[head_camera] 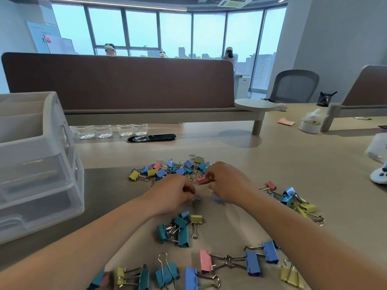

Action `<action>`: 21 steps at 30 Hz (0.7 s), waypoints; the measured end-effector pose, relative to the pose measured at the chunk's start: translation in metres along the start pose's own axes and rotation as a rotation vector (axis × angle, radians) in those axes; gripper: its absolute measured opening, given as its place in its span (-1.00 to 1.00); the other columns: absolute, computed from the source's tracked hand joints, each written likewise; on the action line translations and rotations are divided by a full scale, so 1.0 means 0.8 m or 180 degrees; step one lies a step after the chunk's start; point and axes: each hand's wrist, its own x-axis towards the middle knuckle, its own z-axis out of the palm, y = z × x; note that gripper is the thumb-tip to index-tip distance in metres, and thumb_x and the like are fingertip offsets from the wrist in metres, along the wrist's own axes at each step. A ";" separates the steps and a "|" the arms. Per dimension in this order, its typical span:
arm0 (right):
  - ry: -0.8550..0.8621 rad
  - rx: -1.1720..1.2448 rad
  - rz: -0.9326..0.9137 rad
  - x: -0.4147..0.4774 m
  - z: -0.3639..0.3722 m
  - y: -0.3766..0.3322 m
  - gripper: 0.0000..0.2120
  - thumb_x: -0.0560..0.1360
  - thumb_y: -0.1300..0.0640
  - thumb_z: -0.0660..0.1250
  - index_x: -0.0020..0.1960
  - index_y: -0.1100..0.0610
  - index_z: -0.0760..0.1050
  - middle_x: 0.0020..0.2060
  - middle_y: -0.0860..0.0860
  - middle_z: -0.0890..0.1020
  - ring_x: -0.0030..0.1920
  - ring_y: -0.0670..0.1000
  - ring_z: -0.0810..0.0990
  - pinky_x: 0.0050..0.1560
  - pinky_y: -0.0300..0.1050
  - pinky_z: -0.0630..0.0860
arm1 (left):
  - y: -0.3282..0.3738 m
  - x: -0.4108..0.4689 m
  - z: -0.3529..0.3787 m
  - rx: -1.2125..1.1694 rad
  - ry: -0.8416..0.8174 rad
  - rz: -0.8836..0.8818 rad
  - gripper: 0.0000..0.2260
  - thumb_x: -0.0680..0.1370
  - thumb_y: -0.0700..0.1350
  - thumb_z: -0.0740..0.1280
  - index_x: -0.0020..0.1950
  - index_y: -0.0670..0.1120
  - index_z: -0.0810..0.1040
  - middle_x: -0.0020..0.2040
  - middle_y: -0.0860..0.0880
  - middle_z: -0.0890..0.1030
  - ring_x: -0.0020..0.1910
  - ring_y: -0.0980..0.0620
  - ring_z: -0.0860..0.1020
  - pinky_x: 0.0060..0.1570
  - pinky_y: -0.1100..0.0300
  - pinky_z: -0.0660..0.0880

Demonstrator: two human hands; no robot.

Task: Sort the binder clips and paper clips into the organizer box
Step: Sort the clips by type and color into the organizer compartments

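Observation:
Coloured binder clips lie in loose heaps on the desk: a far heap, a teal cluster near me, a right heap and a front row. My right hand pinches a small pink binder clip at its fingertips. My left hand has its fingers closed on silver paper clips on the desk. Blue paper clips lie under my right hand. The translucent white organizer box with drawers stands at the left.
A brown desk divider runs across the back, with water bottles and a black tray below it. A white game controller lies at the right edge. An office chair stands behind.

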 end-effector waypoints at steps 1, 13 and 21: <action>-0.0001 -0.0071 -0.0097 0.007 0.001 -0.005 -0.75 0.53 0.15 0.32 0.19 -0.03 0.55 0.10 -0.02 0.51 0.03 0.06 0.56 0.04 0.01 0.56 | -0.002 0.000 -0.003 0.0070 0.0075 0.0000 -0.82 0.60 -0.08 0.31 0.16 0.00 0.63 0.06 0.06 0.62 -0.10 0.18 0.50 -0.20 0.40 0.35; -0.0019 -0.0721 -0.0621 0.039 0.018 -0.006 -0.85 0.53 0.19 0.29 0.04 -0.01 0.55 -0.10 0.00 0.46 0.00 0.07 0.49 -0.10 0.00 0.52 | -0.033 0.052 -0.008 0.0756 0.0350 -0.0241 -0.76 0.53 -0.13 0.35 0.19 -0.10 0.57 0.09 -0.09 0.55 0.03 -0.05 0.53 0.02 0.08 0.49; 0.0400 -0.0152 -0.0315 0.020 -0.003 0.011 -0.83 0.64 0.11 0.18 0.12 0.03 0.54 -0.02 0.00 0.60 -0.03 0.05 0.57 -0.01 -0.03 0.55 | -0.024 0.053 -0.002 0.1115 0.0384 -0.0223 -0.89 0.53 -0.15 0.34 0.00 -0.09 0.64 -0.01 -0.08 0.51 -0.12 -0.08 0.57 -0.08 0.02 0.56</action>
